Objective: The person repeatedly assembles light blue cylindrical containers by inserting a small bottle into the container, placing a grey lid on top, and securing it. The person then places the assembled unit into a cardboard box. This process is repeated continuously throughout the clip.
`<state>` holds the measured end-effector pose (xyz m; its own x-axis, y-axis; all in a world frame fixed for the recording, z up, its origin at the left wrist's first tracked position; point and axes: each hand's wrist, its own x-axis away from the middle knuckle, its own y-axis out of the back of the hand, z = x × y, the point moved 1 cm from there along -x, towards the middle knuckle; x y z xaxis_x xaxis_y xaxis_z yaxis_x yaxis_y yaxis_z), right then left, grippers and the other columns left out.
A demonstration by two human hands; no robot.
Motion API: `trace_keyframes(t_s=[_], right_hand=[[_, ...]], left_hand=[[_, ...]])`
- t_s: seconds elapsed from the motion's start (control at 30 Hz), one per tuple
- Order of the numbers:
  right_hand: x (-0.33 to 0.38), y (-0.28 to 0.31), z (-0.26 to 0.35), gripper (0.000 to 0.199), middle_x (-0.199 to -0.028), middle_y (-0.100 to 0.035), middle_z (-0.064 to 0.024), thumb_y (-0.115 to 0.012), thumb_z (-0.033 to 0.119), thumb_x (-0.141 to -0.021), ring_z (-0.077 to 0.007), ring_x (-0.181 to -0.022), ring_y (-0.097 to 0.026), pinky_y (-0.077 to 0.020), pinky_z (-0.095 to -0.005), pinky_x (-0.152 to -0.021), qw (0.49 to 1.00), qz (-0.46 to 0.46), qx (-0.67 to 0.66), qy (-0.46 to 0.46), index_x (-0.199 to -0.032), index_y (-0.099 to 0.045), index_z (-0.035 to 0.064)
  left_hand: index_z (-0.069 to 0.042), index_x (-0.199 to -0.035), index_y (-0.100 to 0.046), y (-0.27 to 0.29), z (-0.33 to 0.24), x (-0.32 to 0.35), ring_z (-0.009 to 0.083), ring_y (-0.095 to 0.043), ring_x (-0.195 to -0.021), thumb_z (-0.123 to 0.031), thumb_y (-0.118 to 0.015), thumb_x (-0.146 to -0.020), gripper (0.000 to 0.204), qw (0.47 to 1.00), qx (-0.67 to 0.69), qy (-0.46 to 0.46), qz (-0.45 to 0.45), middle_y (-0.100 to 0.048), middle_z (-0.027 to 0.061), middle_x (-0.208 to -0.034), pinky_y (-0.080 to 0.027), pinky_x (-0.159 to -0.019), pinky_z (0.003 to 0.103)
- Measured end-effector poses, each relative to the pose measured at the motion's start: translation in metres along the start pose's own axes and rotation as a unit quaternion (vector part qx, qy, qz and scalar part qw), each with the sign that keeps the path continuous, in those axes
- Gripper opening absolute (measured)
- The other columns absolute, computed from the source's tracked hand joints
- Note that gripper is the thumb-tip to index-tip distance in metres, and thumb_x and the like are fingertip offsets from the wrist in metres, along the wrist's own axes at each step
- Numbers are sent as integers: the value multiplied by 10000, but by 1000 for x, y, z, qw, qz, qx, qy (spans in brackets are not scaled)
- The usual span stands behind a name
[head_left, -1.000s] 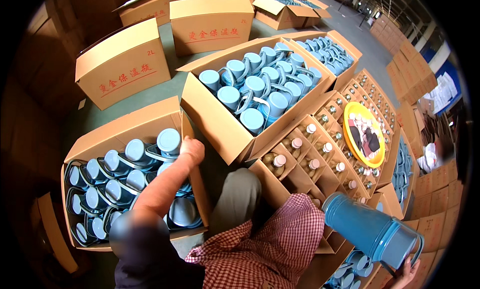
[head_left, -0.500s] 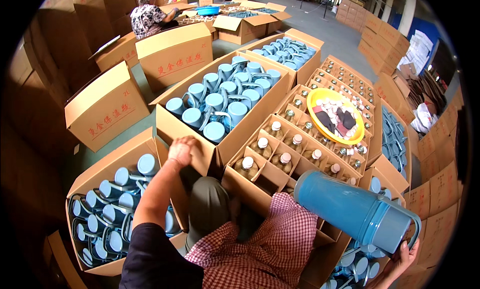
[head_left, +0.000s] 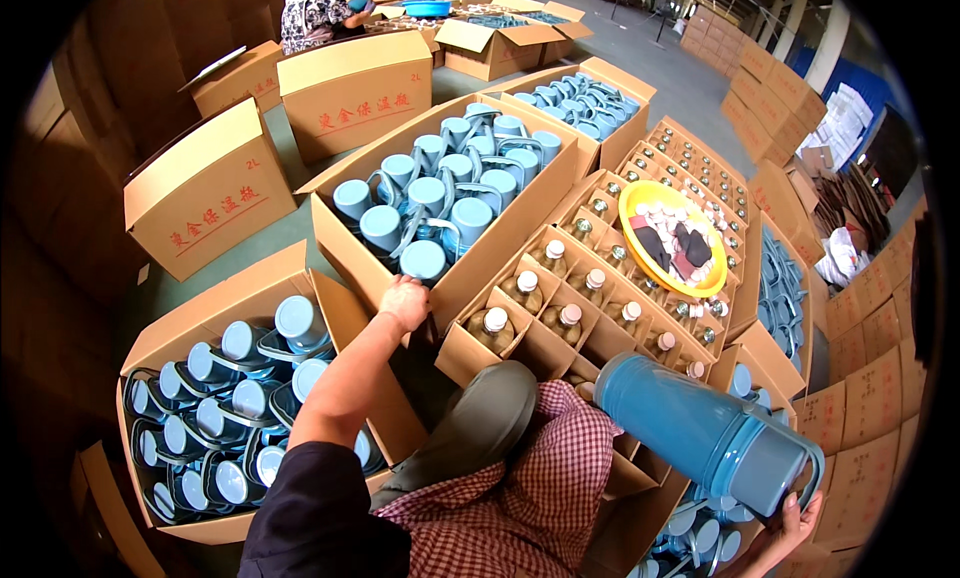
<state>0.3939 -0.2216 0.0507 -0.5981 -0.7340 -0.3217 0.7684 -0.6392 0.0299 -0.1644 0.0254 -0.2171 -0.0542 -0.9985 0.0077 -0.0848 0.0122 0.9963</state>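
Observation:
My right hand [head_left: 795,523] holds a large blue thermos flask [head_left: 690,428] by its handle and lid end. The flask lies tilted across the near part of a divided carton. My left hand [head_left: 407,303] is closed over the near rim of a cardboard carton [head_left: 468,323] packed with upright blue flasks [head_left: 427,196]. In the divided carton [head_left: 455,350], glass bottles with white stoppers [head_left: 492,330] stand in the cells, and some cells near my knee show no bottle. My bent leg [head_left: 480,418] is between the cartons, beside a checked apron [head_left: 490,533].
A yellow basin [head_left: 628,246] of white stoppers and dark cloths sits on the bottle cartons. More blue flasks fill a carton [head_left: 140,363] at left and one under my right arm. Closed-sided cartons [head_left: 205,193] stand far left. Another person [head_left: 312,23] works at the back.
My left hand has moved right along the carton's near edge, to its corner. My leg has shifted right. The flask in my right hand has moved slightly.

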Motion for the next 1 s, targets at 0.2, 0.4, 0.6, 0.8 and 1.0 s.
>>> trace_keyframes(t_s=[0.2, 0.4, 0.6, 0.8, 1.0], right_hand=[[-25, 9, -14, 550, -954, -600, -56, -711, 174, -761, -145, -847, -591, -492, -284, -785, 998, 52, -22, -6, -1235, -481, 17], [-24, -45, -24, 347, -597, -387, 77, -649, 149, -821, 0, -460, -299, -208, -166, -395, 988, 34, -118, 93, -1111, -518, 13], [-2, -110, -30, 136, -568, -382, 78, -549, 227, -927, -35, -434, -309, -258, -190, -388, 922, 2, -382, -58, -896, -543, 95], [84, -164, -83, 210, -642, -444, 57, -543, 342, -923, -82, -513, -393, -354, -249, -465, 786, 106, -485, -368, -924, -539, 132], [178, -128, -113, 215, -1027, -615, -130, -543, 164, -925, -303, -1002, -605, -480, -445, -892, 707, 334, -395, -482, -1070, -553, 6]], left_hand=[[-86, -803, -689, 14, 24, 77, 239, -555, -965, -372, -598, -805, 300, 999, -37, -18, 15, -632, 76, -881, -376, -888, 375], [-49, -765, -680, 22, 27, 112, 276, -569, -938, -351, -650, -766, 303, 998, -3, -55, -29, -638, 103, -838, -394, -918, 400], [9, -942, -677, 55, -37, 101, 158, -611, -804, -215, -598, -876, 247, 831, 536, 98, -114, -670, 89, -838, -475, -758, 291], [-23, -1294, -444, 60, -149, 42, 223, -559, -1055, -377, -440, -965, 483, 395, 918, 19, -37, -539, 101, -1231, -456, -926, 357], [-10, -1097, -523, 25, -147, 24, 172, -544, -910, -363, -438, -965, 386, 403, 914, -39, 15, -555, 73, -1046, -461, -804, 341]])
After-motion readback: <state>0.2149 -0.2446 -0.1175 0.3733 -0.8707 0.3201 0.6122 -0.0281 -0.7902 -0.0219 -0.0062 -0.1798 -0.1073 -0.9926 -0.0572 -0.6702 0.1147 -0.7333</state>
